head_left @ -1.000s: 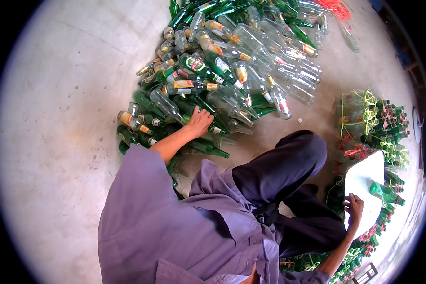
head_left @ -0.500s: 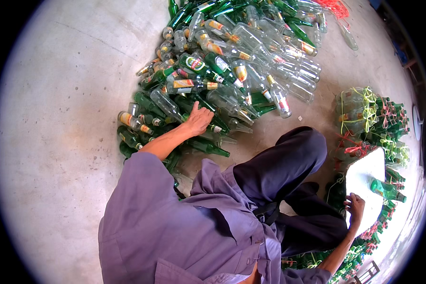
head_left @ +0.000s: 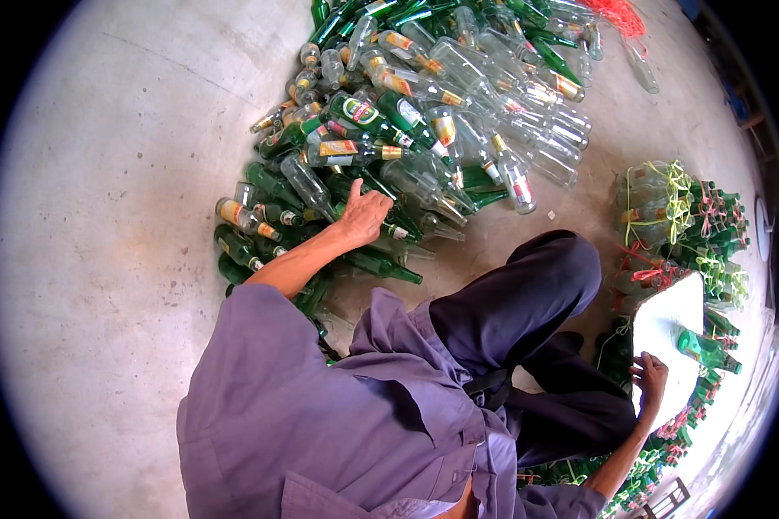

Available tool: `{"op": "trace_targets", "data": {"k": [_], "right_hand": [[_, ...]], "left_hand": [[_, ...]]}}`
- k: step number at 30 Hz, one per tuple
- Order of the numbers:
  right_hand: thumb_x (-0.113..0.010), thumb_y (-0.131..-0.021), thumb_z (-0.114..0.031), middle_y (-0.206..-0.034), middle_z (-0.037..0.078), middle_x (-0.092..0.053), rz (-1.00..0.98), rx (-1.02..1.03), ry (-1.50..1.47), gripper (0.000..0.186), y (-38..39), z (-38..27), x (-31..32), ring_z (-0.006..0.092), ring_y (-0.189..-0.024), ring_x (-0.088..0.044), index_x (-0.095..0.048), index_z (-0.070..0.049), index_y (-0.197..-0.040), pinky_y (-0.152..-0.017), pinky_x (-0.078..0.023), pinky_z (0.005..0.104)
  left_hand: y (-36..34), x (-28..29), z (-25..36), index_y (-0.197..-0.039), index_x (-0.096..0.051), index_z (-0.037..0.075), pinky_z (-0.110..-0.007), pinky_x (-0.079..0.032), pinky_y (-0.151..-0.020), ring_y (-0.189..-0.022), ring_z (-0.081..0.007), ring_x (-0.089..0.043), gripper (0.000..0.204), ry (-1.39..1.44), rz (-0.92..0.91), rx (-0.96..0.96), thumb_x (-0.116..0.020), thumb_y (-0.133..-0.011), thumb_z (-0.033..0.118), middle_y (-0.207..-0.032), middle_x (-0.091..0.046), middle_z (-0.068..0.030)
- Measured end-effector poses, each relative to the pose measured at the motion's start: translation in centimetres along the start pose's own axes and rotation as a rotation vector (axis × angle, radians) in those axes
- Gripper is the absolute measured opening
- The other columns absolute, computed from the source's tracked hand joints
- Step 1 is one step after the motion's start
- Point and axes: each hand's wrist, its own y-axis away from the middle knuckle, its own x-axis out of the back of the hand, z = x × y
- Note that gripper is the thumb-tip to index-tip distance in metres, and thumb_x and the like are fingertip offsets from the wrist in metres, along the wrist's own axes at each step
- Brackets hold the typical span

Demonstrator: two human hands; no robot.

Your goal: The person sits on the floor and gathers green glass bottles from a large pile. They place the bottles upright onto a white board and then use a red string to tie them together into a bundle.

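Note:
A large heap of loose glass bottles (head_left: 459, 78), some green and some see-through, lies on the floor in front of me. My left hand (head_left: 363, 216) reaches into the near left part of it, thumb and fingers closed on a dark green bottle (head_left: 401, 216); the hand and nearby bottles partly hide the hold. At the right, my right hand (head_left: 651, 378) hovers at the edge of a white board (head_left: 666, 346). Its fingers are loosely apart with nothing visible in them. On that board a green bottle (head_left: 708, 349) lies on its side.
Bundles of bottles (head_left: 653, 203) tied with yellow and red string stand at the right, around and beyond the board. Red string (head_left: 613, 16) lies in a tangle at the far right of the heap. My bent knee (head_left: 571, 251) is between heap and board.
My left hand has shifted slightly, with its fingers now bent closer around the green bottle. The right hand and the bottle on the board stay nearly the same.

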Motion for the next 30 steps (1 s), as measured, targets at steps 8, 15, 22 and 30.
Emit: {"op": "trace_targets", "data": {"k": [8,15,22,30], "right_hand": [[-0.063,-0.097,-0.028,-0.088,0.009,-0.068,0.008,0.006,-0.020,0.033,-0.6,0.3,0.1,0.0119,-0.063,-0.063,-0.065,0.003,-0.109,-0.048,-0.043,0.0222],[-0.064,-0.096,-0.028,-0.091,0.011,-0.069,0.018,0.003,-0.022,0.034,-1.0,0.7,0.5,0.0119,-0.063,-0.062,-0.064,0.003,-0.109,-0.048,-0.042,0.0224],[-0.063,-0.096,-0.033,-0.101,0.014,-0.070,0.036,0.087,0.022,0.046,-0.2,-0.5,0.1,0.0149,-0.072,-0.066,-0.063,0.005,-0.121,-0.057,-0.049,0.0241],[-0.062,-0.095,-0.021,-0.098,0.011,-0.071,0.101,0.501,0.064,0.038,6.9,-10.3,-4.8,0.0166,-0.081,-0.069,-0.064,0.007,-0.120,-0.065,-0.052,0.0255]], "left_hand": [[0.2,2.6,-0.2,-0.104,-0.054,0.010,-0.060,-0.028,-0.106,-0.104,-0.0289,-0.061,0.039,0.108,0.105,0.066,-0.060,-0.070,-0.008,-0.097,-0.061,-0.0081],[-0.5,5.1,1.1,-0.106,-0.054,0.010,-0.053,-0.031,-0.106,-0.104,-0.0283,-0.061,0.036,0.144,0.221,0.047,-0.065,-0.074,-0.003,-0.100,-0.062,-0.0074],[-4.1,9.7,2.4,-0.099,-0.058,0.010,-0.043,-0.046,-0.079,-0.087,-0.0334,-0.062,0.030,0.297,0.324,0.109,-0.073,-0.074,0.003,-0.085,-0.063,-0.0101],[-12.4,18.7,13.0,-0.098,-0.059,0.004,-0.036,-0.045,-0.075,-0.072,-0.0271,-0.055,0.019,0.704,0.317,-0.094,-0.065,-0.079,0.003,-0.092,-0.066,-0.0113]]}}
